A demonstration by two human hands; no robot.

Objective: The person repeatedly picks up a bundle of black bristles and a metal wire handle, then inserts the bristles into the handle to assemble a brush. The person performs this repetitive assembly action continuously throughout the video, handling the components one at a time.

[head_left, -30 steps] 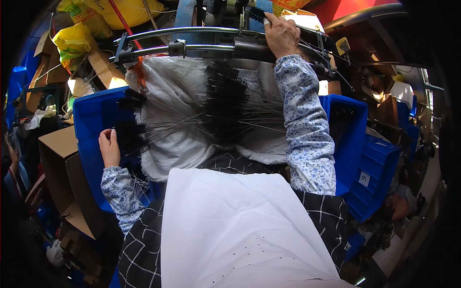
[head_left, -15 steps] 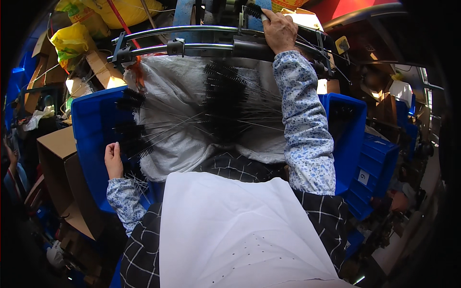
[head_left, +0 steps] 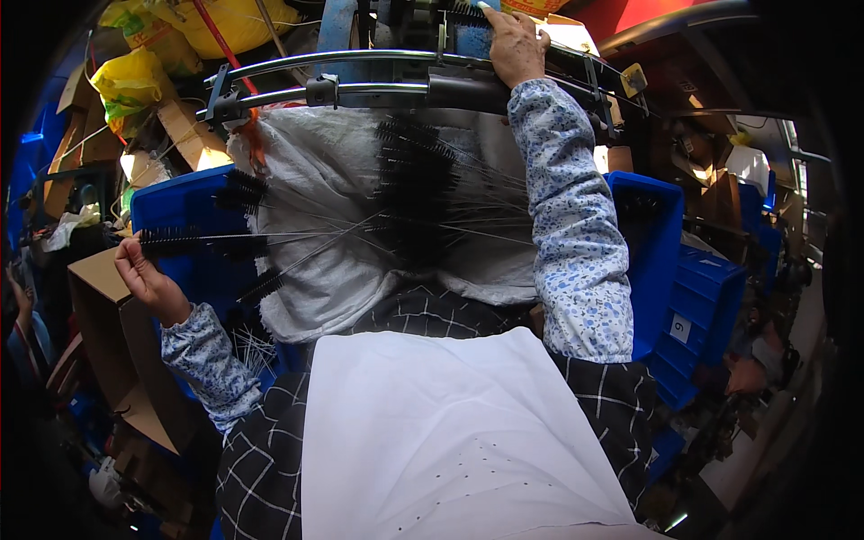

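Note:
My left hand (head_left: 148, 279) is out at the left, its fingertips pinching the bristled end of a black wire brush (head_left: 175, 238). The brush's thin stem runs right across the pale sack cloth (head_left: 310, 180) in front of me. Up at the machine (head_left: 378, 90), my right hand (head_left: 518, 49) has its fingers bent at a bristled brush (head_left: 466, 13), and its grip is partly hidden by the hand itself. A pale cover shows on one fingertip. Between my arms lies a dense heap of black brushes (head_left: 414, 193), with stems fanning to both sides.
Blue bins stand at my left (head_left: 166, 202) and right (head_left: 661, 193); loose wires (head_left: 255, 349) lie by the left one. Beside it is an open cardboard box (head_left: 121, 342). Metal rails (head_left: 378, 56) cross ahead, with yellow bags (head_left: 130, 81) beyond at left.
My left hand has moved left and up and now pinches a brush end, drawing it out from the others. My right hand has shifted slightly up and left at the machine.

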